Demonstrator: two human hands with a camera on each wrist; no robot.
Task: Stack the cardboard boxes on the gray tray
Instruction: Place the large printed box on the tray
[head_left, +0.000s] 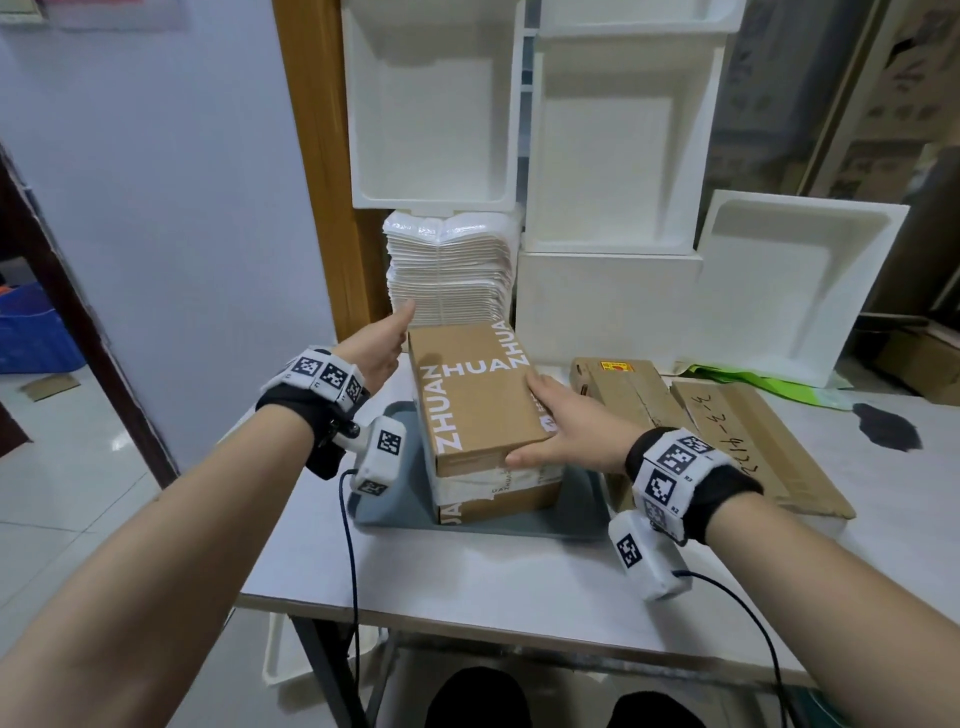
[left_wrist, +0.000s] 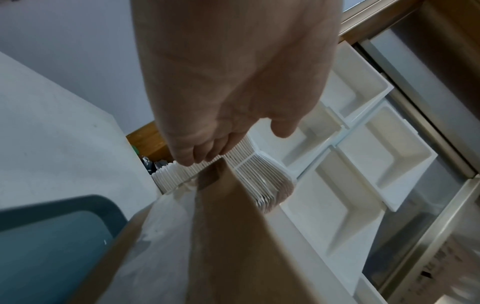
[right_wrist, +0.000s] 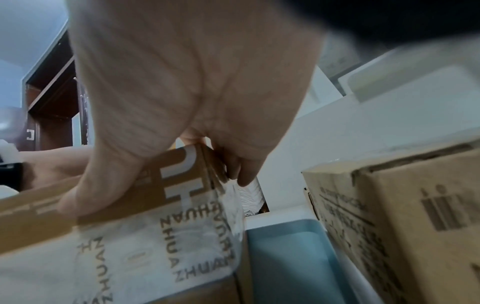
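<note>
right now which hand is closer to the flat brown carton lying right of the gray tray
Right. The right hand grips the printed top box's right edge, beside the flat brown carton; the left hand is at that box's far left side.

A pale blue wall (head_left: 171, 197) stands on the left, meeting an orange-brown wooden post (head_left: 317, 156). A dark door frame (head_left: 67, 306) leans in at the far left, with a blue crate (head_left: 31, 332) beyond it. The floor (head_left: 67, 493) is glossy light tile that catches the light. A white table (head_left: 467, 587) on a metal leg (head_left: 332, 670) fills the middle. White foam trays (head_left: 623, 156) are stacked up behind it, beside a bundle of white sheets (head_left: 452, 270). Brown cartons (head_left: 914, 67) pile up at the right.
</note>
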